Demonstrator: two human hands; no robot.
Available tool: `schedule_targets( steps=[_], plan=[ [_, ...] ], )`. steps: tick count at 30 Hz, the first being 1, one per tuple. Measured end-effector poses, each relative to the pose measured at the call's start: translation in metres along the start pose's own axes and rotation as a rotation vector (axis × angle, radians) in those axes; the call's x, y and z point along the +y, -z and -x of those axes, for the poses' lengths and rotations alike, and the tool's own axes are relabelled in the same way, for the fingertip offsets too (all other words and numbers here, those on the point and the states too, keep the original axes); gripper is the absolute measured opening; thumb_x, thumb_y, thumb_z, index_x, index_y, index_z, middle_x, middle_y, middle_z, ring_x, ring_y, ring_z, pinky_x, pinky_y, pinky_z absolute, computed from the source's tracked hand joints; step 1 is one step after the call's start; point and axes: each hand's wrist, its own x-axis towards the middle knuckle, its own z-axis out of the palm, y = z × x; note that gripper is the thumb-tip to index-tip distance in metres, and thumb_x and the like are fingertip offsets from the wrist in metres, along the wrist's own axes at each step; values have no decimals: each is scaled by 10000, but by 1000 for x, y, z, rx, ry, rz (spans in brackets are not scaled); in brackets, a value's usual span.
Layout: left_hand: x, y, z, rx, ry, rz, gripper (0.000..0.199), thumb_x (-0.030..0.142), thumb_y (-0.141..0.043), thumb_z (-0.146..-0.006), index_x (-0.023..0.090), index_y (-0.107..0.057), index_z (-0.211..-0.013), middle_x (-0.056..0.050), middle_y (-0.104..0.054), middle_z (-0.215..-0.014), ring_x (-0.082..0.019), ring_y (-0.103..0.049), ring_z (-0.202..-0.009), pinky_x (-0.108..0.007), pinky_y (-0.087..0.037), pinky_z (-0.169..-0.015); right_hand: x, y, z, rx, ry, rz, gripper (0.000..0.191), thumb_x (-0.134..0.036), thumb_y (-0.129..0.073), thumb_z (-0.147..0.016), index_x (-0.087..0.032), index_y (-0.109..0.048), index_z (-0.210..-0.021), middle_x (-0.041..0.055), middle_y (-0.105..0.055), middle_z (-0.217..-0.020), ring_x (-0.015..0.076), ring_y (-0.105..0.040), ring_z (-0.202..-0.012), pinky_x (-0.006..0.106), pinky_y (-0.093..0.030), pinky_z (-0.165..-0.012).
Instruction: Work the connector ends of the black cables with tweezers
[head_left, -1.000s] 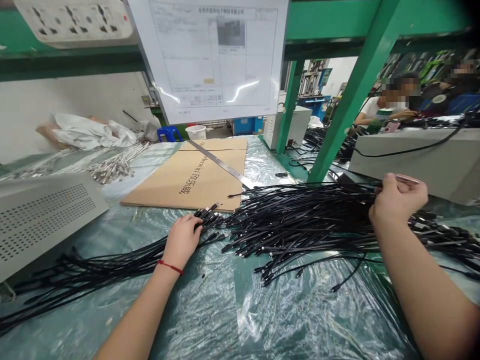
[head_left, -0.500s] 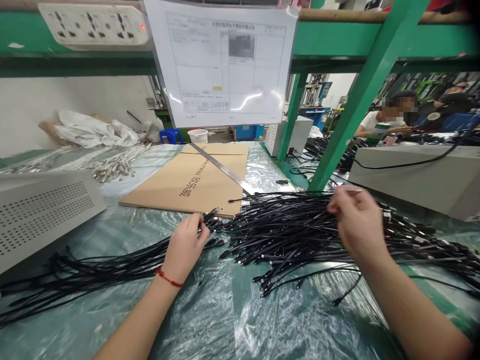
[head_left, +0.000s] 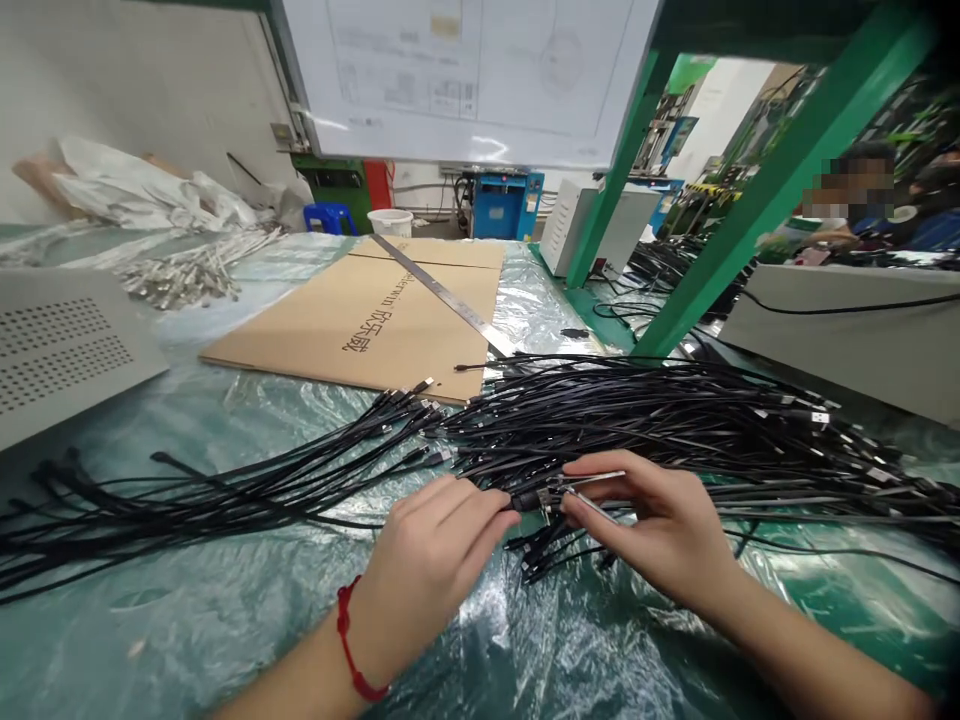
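My left hand (head_left: 442, 540) is closed on a black USB cable (head_left: 525, 500), its fingertips pinching just behind the connector, which points right. Between the thumb and fingers of my right hand (head_left: 660, 520) is a pair of metal tweezers (head_left: 600, 500). Their two arms stand apart, with the tips at or close to the metal plug; whether they touch it I cannot tell. Behind both hands spreads a large heap of black cables (head_left: 637, 410). To the left lies a smaller bunch of black cables (head_left: 300, 480), its plugs toward the middle.
A flat cardboard sheet (head_left: 300, 320) with a steel ruler (head_left: 442, 295) across it lies beyond the cables. Grey metal housings flank the table, one perforated (head_left: 67, 350). A green post (head_left: 772, 190) slants up at right. A hanging sheet (head_left: 480, 80) covers the upper middle. Plastic film covers the table.
My left hand has left the smaller bunch and moved right, now with a cable. My right hand has come left and down to meet it. The view has tilted downward.
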Motion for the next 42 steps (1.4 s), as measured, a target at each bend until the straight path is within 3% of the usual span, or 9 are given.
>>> schedule_targets(
  steps=[4, 11, 21, 30, 42],
  plan=[
    [1, 0, 0, -44, -4, -53, 56, 190, -599, -966, 187, -641, -1002, 6, -608, -774, -156, -517, -701, -315, -403, -631, -1, -5, 1, 35, 262, 216, 142, -247, -755, -807, -244, -685, -930, -4, -753, -756, 137, -698, -563, 242, -596, -557],
    [4, -2, -2, -64, 12, -89, 77, 144, -560, -950, 177, -627, -972, 8, -573, -760, -165, -483, -704, -333, -360, -631, -1, -15, 4, -74, 366, 281, 224, -216, -751, -829, -247, -643, -1023, -16, -732, -755, 129, -696, -636, 251, -586, -617],
    [6, -1, -2, -88, -2, -121, 87, 139, -538, -958, 168, -618, -949, 9, -541, -741, -168, -439, -691, -334, -319, -618, 5, -22, 13, -45, 371, 383, 227, -270, -744, -848, -274, -646, -1053, 4, -777, -855, 179, -748, -721, 296, -621, -670],
    [5, -3, 0, -114, -19, -147, 92, 138, -527, -966, 168, -614, -958, 11, -526, -743, -175, -423, -701, -343, -304, -622, 7, -24, 13, -66, 381, 392, 250, -265, -723, -871, -266, -594, -1085, 9, -766, -846, 182, -745, -714, 302, -607, -650],
    [3, -6, 3, -143, -23, -190, 114, 153, -518, -965, 173, -609, -898, 14, -503, -726, -181, -416, -694, -349, -294, -617, 4, -26, 11, -127, 389, 310, 131, -209, -646, -929, -230, -609, -1053, 6, -747, -811, 150, -718, -679, 269, -576, -614]
  ],
)
